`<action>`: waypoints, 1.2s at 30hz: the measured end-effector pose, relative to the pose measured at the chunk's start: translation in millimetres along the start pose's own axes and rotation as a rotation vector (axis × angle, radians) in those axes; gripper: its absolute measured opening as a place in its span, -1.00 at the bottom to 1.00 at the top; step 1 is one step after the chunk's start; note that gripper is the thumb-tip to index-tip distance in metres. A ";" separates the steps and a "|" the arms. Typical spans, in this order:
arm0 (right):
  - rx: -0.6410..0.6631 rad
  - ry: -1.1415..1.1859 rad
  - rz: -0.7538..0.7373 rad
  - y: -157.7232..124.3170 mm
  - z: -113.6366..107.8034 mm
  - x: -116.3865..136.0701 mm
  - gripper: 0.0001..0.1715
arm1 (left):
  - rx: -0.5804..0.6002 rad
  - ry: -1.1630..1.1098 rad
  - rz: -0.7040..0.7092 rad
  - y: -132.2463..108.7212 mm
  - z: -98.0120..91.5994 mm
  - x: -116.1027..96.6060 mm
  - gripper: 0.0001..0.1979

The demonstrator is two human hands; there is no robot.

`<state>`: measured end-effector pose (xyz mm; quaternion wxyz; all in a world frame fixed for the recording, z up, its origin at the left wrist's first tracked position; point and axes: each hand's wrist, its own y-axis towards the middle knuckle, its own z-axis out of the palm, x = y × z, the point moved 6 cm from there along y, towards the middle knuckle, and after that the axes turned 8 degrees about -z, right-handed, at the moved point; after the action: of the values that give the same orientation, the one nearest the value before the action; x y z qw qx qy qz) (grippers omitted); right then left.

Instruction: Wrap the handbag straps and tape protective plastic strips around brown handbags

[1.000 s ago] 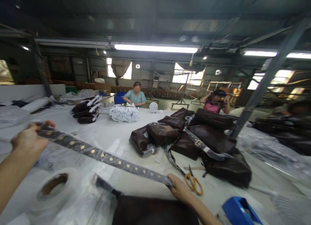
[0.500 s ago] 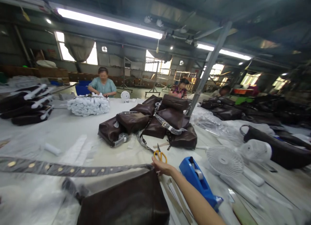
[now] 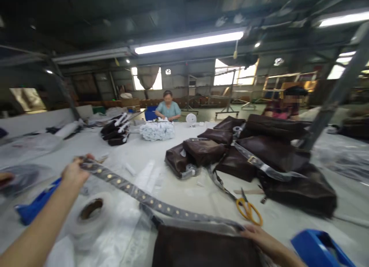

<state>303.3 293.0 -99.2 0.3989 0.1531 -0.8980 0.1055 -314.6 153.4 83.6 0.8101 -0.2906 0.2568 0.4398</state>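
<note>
A long dark strap [image 3: 138, 194] with brass studs, wrapped in clear film, stretches across the table in front of me. My left hand [image 3: 74, 173] is closed on its far left end. My right hand [image 3: 262, 238] pinches its right end, resting on the edge of a dark brown leather bag [image 3: 201, 249] that lies at the bottom of the view.
Yellow-handled scissors [image 3: 248, 209] lie right of the strap. A roll of white film [image 3: 89, 213] sits under my left arm. A blue tape dispenser [image 3: 319, 249] is at bottom right. Brown bags [image 3: 259, 155] are piled mid-table. Two people work at the far side.
The view swung back to the left, so my left hand shows again. The strap stays stretched between both hands, and my right hand now rests lower on the brown bag.
</note>
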 end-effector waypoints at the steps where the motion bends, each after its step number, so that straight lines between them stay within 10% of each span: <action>1: 0.051 0.023 -0.017 10.3 2.0 -0.3 -0.64 | -0.026 -0.012 -0.008 3.1 -7.6 -6.1 -0.71; 5: -0.078 0.012 -0.121 47.1 -0.7 41.4 -0.56 | 0.004 -0.047 -0.073 -3.2 -7.8 8.1 -0.86; 13: -0.137 0.231 -0.688 41.3 81.0 283.3 -0.43 | 0.214 -0.072 -0.093 -93.7 36.3 57.8 -0.81; 17: -0.228 0.258 -1.004 11.9 119.1 354.2 -0.39 | 0.321 -0.064 -0.110 -143.0 42.6 80.1 -0.90; 28: -0.387 0.016 -1.054 -11.7 122.1 321.0 -0.57 | 0.470 -0.019 -0.158 -190.8 30.1 103.3 -0.68; 36: -0.252 -0.132 -0.983 -27.8 106.9 313.1 -0.41 | 0.543 0.093 -0.253 -215.3 19.3 124.2 -0.57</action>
<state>41.4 174.1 66.5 0.3590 0.5142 -0.7491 -0.2137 -66.2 141.1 66.5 0.8939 -0.1130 0.3634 0.2367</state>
